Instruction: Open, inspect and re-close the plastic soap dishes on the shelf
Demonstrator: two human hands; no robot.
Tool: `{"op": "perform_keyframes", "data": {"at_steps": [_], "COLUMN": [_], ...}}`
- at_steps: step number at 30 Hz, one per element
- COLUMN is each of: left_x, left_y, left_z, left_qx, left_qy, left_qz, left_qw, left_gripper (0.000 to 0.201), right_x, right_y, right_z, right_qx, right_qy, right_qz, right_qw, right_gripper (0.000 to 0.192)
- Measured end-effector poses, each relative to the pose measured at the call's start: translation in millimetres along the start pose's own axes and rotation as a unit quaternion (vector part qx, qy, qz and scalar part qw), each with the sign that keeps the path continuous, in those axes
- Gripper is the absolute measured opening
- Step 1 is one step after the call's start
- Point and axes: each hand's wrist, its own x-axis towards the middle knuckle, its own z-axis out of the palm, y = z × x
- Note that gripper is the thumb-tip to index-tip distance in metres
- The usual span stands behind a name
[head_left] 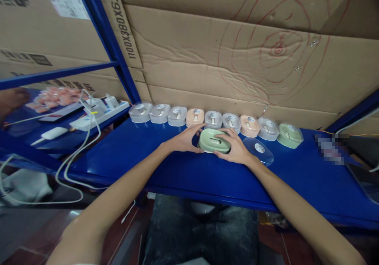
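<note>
Green case (213,140) on blue shelf (183,170), front of case row (213,121); left hand (185,140) and right hand (233,146) clasp its sides; clear lid (258,149) just beside; lid probably needs fitting

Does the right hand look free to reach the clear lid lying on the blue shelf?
Probably yes: the clear lid lies beside the right hand with nothing between them, though that hand and the left hand currently grip the green case.

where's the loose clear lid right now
In the head view, the clear lid lies flat on the blue shelf, just right of the right hand and in front of the row of cases.
</note>
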Motion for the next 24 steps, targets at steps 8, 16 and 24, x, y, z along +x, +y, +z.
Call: {"op": "perform_keyframes", "data": {"at_steps": [8, 16, 24], "left_x": [0.4, 0.7, 1.6], "left_y": [-1.7, -1.2, -1.0], "left_z": [0.9, 1.4, 2.9], "left_qx": [0.014, 0.017, 0.02], "left_qy": [-0.007, -0.006, -0.004], "left_qz": [0.008, 0.005, 0.017], "left_qw": [1.0, 1.0, 1.0], "left_gripper": [0.117, 0.114, 0.097], "right_x": [-0.2, -1.4, -1.2], "right_y": [0.3, 4.0, 5.6], "right_z": [2.5, 5.9, 4.5], "right_qx": [-0.002, 0.016, 0.055], "right_qy": [0.0, -0.034, -0.054], "right_qz": [0.005, 0.028, 0.035], "right_qw": [1.0, 0.999, 0.996], "right_gripper": [0.054, 0.059, 0.062]}}
